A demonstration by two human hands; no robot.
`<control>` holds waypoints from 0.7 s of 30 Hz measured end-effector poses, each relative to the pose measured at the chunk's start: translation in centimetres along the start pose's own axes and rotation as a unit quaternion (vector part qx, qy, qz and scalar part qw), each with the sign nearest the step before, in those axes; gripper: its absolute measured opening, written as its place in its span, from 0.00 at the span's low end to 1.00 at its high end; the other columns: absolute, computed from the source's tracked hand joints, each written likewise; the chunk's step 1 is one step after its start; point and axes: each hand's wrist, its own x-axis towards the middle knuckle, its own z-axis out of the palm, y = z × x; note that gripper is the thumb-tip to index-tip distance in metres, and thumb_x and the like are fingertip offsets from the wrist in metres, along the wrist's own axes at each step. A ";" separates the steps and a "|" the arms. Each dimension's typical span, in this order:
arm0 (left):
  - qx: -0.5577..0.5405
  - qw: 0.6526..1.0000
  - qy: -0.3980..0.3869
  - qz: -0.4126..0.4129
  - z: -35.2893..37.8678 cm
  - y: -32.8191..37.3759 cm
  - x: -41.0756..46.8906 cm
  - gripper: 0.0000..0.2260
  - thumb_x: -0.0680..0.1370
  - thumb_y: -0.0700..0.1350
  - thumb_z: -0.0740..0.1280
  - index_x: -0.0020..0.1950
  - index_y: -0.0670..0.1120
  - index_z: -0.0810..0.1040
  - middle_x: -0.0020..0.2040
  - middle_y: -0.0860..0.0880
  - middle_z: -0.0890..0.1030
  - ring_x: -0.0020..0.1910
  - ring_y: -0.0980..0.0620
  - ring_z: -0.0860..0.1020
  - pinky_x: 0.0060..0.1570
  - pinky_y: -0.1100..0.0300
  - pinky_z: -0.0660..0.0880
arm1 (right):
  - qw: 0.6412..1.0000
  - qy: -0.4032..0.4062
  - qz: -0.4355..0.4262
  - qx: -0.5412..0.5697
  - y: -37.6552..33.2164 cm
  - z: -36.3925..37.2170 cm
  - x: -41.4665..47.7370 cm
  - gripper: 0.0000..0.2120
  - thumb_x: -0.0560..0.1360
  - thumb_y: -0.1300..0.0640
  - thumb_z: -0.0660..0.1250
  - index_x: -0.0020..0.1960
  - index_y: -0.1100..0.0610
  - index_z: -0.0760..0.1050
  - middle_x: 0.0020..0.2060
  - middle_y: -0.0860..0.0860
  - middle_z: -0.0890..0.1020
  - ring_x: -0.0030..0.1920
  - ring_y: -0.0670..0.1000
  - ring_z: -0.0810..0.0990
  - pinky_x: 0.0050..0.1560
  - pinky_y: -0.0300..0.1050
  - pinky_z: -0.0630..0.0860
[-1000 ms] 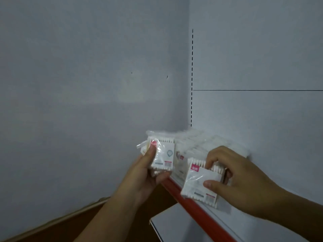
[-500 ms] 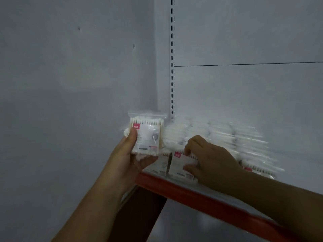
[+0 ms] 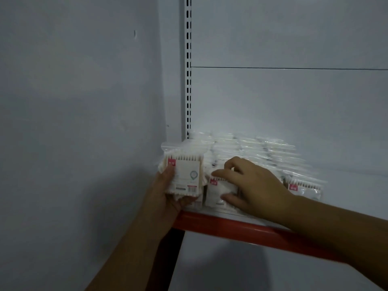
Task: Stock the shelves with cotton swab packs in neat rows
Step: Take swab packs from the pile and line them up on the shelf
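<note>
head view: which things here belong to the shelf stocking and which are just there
Part of the job: left hand gripping held packs; right hand pinching front pack; stocked rows; red-edged shelf.
Just there: slotted upright; grey wall; back panel.

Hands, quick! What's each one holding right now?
Left hand: grips cotton swab packs.
Right hand: pinches the front pack standing on the shelf.

A shop. A slotted upright (image 3: pixel 188 80) stands behind a red-edged shelf (image 3: pixel 241 229), identical cotton swab packs (image 3: pixel 254 149) rowed along its left end.
</note>
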 end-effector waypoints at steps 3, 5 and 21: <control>-0.009 1.000 -0.005 0.001 -0.3 -0.1 0.2 0.21 0.68 0.52 0.69 0.57 0.44 0.79 0.47 0.42 0.85 0.42 0.45 0.84 0.29 0.55 0.80 | 1.000 -0.003 0.000 -0.016 0.1 0.3 0.5 0.24 0.66 0.51 0.77 0.60 0.54 0.78 0.49 0.53 0.78 0.41 0.53 0.77 0.35 0.43 0.72; -0.007 1.000 -0.007 -0.002 -0.4 0.0 0.2 0.20 0.68 0.52 0.68 0.57 0.44 0.79 0.47 0.42 0.85 0.42 0.46 0.84 0.30 0.55 0.80 | 1.000 0.002 -0.003 -0.018 0.0 0.7 0.3 0.23 0.67 0.50 0.77 0.60 0.54 0.78 0.49 0.53 0.78 0.42 0.53 0.77 0.37 0.44 0.73; 0.130 0.980 -0.147 0.028 8.2 -0.3 -0.3 0.24 0.69 0.57 0.71 0.61 0.47 0.78 0.53 0.43 0.84 0.48 0.45 0.84 0.36 0.54 0.81 | 0.971 0.099 0.142 0.164 -0.1 -8.5 1.1 0.20 0.66 0.41 0.72 0.54 0.44 0.72 0.48 0.41 0.74 0.47 0.41 0.75 0.45 0.37 0.75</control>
